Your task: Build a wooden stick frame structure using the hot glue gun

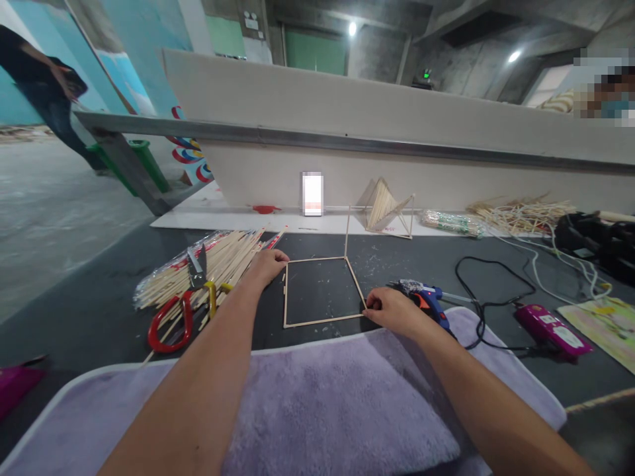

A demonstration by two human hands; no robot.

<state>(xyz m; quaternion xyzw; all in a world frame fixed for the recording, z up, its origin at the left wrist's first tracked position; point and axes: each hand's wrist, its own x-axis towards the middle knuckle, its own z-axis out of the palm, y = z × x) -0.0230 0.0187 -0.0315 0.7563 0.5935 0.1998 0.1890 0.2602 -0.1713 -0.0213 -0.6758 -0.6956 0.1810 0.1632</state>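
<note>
A purple towel [342, 403] lies nearest, spread along the near edge of the dark tabletop [317, 284], with both forearms reaching over it. Just beyond it, the stick frame [325, 320], a four-sided outline of thin pale sticks, lies on the tabletop between the hands. The right hand [389, 307] has thumb and forefinger pinched on the frame's near-right corner. Beside that hand rests a blue glue gun [431, 301], and farther right are a magenta power strip [553, 329] and a looping black cord [489, 264]. To the left, scissors [186, 307] with a red handle lie by a spread of loose sticks [225, 254] partly in clear plastic. The left hand [270, 264] has its fingertips at the frame's far-left corner; I cannot tell whether they pinch it or only press. From the far-right corner runs one more thin stick [347, 231], upright or lying back, it is hard to say. Behind, along a pale panel [347, 175], are a propped phone [312, 194], a pointed stick model [383, 205], a wrapped bundle [451, 223] and a heap of sticks [526, 213]. Beyond the panel, at far left, a person [54, 86] in dark clothes stands near green bins [149, 165].
</note>
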